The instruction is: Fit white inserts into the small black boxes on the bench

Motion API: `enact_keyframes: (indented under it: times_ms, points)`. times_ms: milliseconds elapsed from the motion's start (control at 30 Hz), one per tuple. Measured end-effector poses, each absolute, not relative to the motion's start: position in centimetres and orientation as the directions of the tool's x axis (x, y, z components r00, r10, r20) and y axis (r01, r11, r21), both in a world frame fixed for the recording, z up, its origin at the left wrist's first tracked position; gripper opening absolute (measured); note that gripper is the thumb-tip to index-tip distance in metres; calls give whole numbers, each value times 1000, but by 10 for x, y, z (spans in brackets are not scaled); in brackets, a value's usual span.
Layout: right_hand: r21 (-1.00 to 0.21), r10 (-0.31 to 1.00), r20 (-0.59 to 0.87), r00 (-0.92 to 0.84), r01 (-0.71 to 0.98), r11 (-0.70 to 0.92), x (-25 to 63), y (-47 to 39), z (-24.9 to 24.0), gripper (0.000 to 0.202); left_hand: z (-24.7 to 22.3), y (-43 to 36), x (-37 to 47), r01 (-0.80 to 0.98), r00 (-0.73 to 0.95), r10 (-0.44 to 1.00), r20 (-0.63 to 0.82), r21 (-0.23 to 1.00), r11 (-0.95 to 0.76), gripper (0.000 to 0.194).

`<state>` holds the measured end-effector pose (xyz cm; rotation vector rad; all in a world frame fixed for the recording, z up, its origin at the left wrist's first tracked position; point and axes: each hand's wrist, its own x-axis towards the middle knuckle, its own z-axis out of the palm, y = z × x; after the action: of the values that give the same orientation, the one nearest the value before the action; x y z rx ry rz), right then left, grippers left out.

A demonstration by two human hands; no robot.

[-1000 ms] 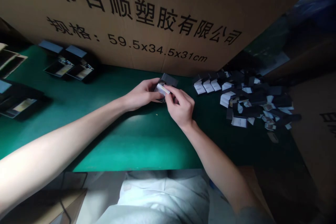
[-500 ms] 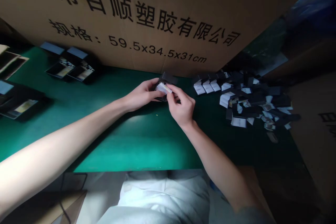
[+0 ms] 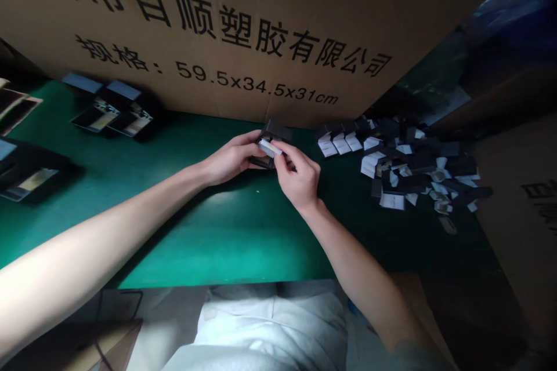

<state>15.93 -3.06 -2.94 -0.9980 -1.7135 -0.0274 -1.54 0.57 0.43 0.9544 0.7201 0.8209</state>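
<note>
My left hand (image 3: 232,157) is closed around the left side of a small black box (image 3: 277,129) with its lid raised, near the back of the green table. A narrow white piece (image 3: 270,148), like folded paper or card, sits tilted at the box's opening. My right hand (image 3: 300,175) pinches the right end of this white piece between thumb and forefinger. Part of the box's inside and lower edge is hidden behind my fingers.
A large printed cardboard carton (image 3: 243,29) walls off the back. Open black boxes (image 3: 130,113) stand on the green table (image 3: 209,243) at left. Right of my hands are several small black-and-white boxes (image 3: 339,142) and a heap of black and white pieces (image 3: 426,171).
The white piece now lies lower and flatter in the box opening, with my right fingers still on its end. My left thumb has drawn back from it. The view has shifted slightly.
</note>
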Motion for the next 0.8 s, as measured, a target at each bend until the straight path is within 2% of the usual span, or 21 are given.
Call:
enact_keyframes:
  times_ms: [133,367,600,800]
  points:
    - [-429,581,812,-61,613,663,159,-30,-29,22,4,4,-15,-204,489,862,-133,943,262,33]
    - [-467,666,741,-80,651,598,160,-31,-33,26,0,4,-15,-134,481,871,-99,973,185,35]
    - [-436,625,773,-111,623,650,159,-32,-31,25,2,3,-16,-94,471,879,-73,987,133,31]
    - [-509,704,701,-115,612,606,160,-33,-31,29,2,2,-17,-84,495,867,-62,989,119,27]
